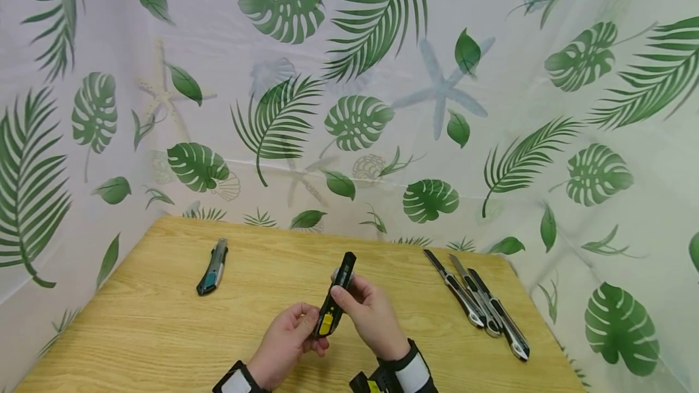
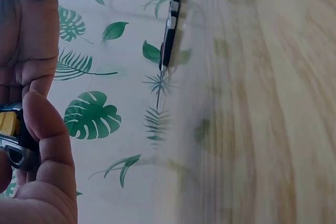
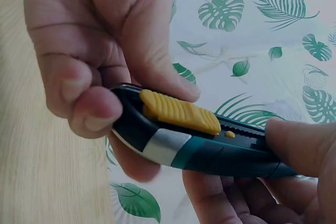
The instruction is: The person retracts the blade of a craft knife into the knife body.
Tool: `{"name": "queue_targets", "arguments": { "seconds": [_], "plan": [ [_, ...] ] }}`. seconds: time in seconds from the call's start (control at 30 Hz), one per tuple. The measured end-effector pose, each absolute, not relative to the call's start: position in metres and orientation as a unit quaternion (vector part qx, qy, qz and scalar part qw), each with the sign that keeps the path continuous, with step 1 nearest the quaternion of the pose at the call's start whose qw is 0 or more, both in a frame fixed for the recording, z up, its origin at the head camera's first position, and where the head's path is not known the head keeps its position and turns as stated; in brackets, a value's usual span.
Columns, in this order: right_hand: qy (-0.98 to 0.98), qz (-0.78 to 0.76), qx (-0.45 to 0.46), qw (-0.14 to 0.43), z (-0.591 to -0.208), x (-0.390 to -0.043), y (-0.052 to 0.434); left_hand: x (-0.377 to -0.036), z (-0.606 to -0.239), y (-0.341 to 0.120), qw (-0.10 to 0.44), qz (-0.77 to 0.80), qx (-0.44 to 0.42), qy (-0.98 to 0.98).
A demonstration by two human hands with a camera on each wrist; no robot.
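A: Head view: both hands hold a black utility knife with a yellow slider above the near middle of the wooden table. The left hand grips its near end, fingers curled round it.

B: And the right hand?

A: It pinches the far part of the body between thumb and fingers.

B: What else lies there?

A: A teal-ended knife lies far left; three knives lie side by side on the right.

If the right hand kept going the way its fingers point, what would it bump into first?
Probably the left hand, right beside it on the same utility knife. Depth is hard to judge.
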State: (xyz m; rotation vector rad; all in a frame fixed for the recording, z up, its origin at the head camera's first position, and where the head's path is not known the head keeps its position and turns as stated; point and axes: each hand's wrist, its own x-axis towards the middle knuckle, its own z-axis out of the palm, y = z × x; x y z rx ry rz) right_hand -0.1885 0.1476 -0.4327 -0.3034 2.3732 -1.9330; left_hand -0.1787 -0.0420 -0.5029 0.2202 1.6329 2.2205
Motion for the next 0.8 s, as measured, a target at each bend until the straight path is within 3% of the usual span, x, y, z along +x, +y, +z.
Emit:
{"name": "queue_targets", "arguments": {
  "seconds": [0.17, 0.4, 0.5, 0.6, 0.8],
  "plan": [
    [0.762, -0.643, -0.08, 0.007, -0.437, -0.189, 0.147, -0.175, -0.501, -0.035, 0.088, 0.719, 0.08, 0.684],
    [0.762, -0.642, -0.087, 0.009, -0.444, -0.192, 0.142, -0.16, -0.493, -0.024, -0.122, 0.49, 0.117, 0.855],
    [0.764, -0.638, -0.093, 0.018, -0.445, -0.192, 0.141, -0.156, -0.491, -0.02, -0.185, 0.417, 0.109, 0.883],
    [0.765, -0.637, -0.093, 0.027, -0.446, -0.193, 0.14, -0.155, -0.488, -0.02, -0.209, 0.378, 0.095, 0.897],
    [0.771, -0.631, -0.078, 0.036, -0.445, -0.194, 0.143, -0.174, -0.478, -0.037, -0.166, 0.363, 0.05, 0.916]
  ]
}}
